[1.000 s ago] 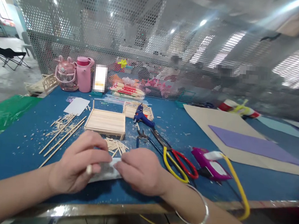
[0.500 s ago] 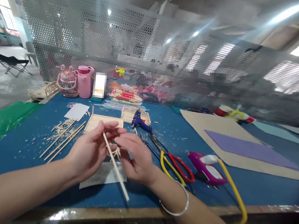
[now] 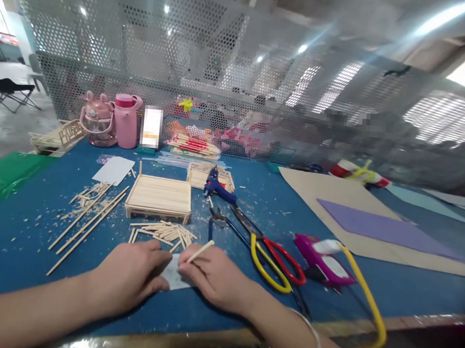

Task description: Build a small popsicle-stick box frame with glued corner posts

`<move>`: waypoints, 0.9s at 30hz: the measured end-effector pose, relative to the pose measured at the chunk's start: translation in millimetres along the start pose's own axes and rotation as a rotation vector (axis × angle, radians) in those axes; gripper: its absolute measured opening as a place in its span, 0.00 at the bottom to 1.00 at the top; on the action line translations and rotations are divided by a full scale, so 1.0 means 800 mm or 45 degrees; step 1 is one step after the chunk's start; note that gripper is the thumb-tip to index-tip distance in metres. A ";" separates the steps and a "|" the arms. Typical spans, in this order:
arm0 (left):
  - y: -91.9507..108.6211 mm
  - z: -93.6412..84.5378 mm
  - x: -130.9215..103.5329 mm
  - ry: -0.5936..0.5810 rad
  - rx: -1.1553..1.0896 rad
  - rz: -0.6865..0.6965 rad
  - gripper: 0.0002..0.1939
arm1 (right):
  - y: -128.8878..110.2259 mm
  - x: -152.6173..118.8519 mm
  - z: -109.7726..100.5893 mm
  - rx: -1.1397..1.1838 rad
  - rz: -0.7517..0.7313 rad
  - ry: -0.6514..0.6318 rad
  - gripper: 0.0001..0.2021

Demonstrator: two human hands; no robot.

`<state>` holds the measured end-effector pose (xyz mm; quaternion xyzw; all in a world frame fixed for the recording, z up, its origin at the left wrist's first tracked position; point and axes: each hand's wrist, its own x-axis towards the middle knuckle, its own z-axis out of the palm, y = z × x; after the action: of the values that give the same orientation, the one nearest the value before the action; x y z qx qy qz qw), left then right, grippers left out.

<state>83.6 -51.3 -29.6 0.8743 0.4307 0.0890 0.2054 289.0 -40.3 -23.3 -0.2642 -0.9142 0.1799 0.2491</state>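
My right hand (image 3: 212, 274) grips a thin wooden stick (image 3: 201, 252), whose pale end sticks up past the fingers, over a small sheet of paper (image 3: 176, 278). On the left edge of that sheet rests my left hand (image 3: 136, 273), thumb and fingers apart, with nothing seen in it. Just beyond both hands lies a pile of short sticks (image 3: 167, 232). Behind the pile stands a small wooden slatted frame (image 3: 160, 195) with one upright post at its back left corner.
Pliers (image 3: 218, 216), scissors with red and yellow handles (image 3: 272, 260) and a blue tool (image 3: 219, 189) lie right of centre. A purple device (image 3: 324, 261) with a yellow cable sits farther right. Long sticks (image 3: 86, 232) and shavings are at left; pink bottles (image 3: 126, 123) stand behind.
Both hands have come down to the paper and moved apart. The stick has passed from between the hands into my right hand's grip. The short sticks and the frame are now uncovered.
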 end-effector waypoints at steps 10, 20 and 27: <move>-0.004 0.003 0.004 -0.032 0.034 -0.006 0.11 | 0.008 0.010 0.019 -0.068 0.107 -0.209 0.10; -0.001 -0.006 0.008 -0.072 0.083 0.009 0.13 | 0.009 0.014 0.022 -0.070 0.094 -0.251 0.11; -0.002 -0.006 0.008 -0.072 0.096 0.021 0.12 | 0.006 0.017 0.023 -0.104 0.130 -0.241 0.10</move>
<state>84.6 -44.0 -26.3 0.8872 0.4204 0.0497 0.1837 271.0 -32.0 -35.5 -0.3022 -0.9255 0.1792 0.1411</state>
